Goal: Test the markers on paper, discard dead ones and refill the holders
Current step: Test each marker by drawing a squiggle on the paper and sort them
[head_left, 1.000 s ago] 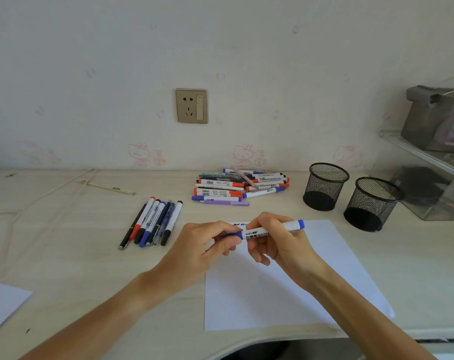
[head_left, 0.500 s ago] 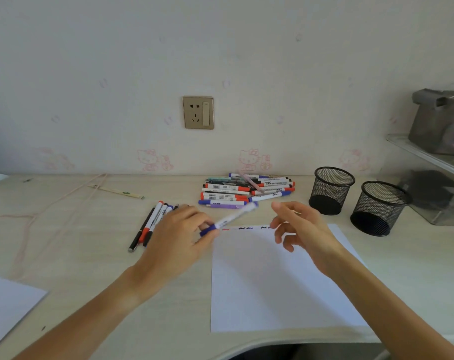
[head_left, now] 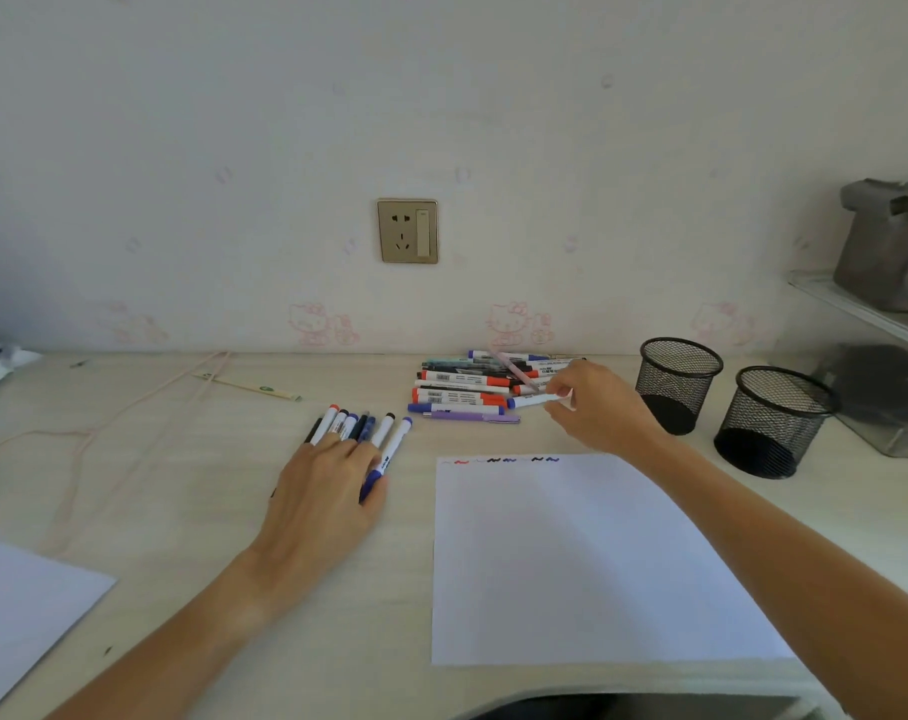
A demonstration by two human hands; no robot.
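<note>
A home, likely a child's bedroom or study corner; pale wallpaper (head_left: 493,122) printed with pink cartoon cats (head_left: 516,324); a gold wall socket (head_left: 407,231); a light wooden desk (head_left: 181,459); clear acrylic shelves (head_left: 867,314) alongside.

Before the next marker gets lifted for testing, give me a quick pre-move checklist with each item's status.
1. Right hand has a grip on a blue-capped marker at the pile: ok.
2. Left hand rests on the tested row, holding nothing: ok.
3. Paper has free space below the scribbles: ok.
4. Mesh holders upright and within reach: ok.
5. Marker cap off: not ok.
6. Marker has ink: cannot tell.
</note>
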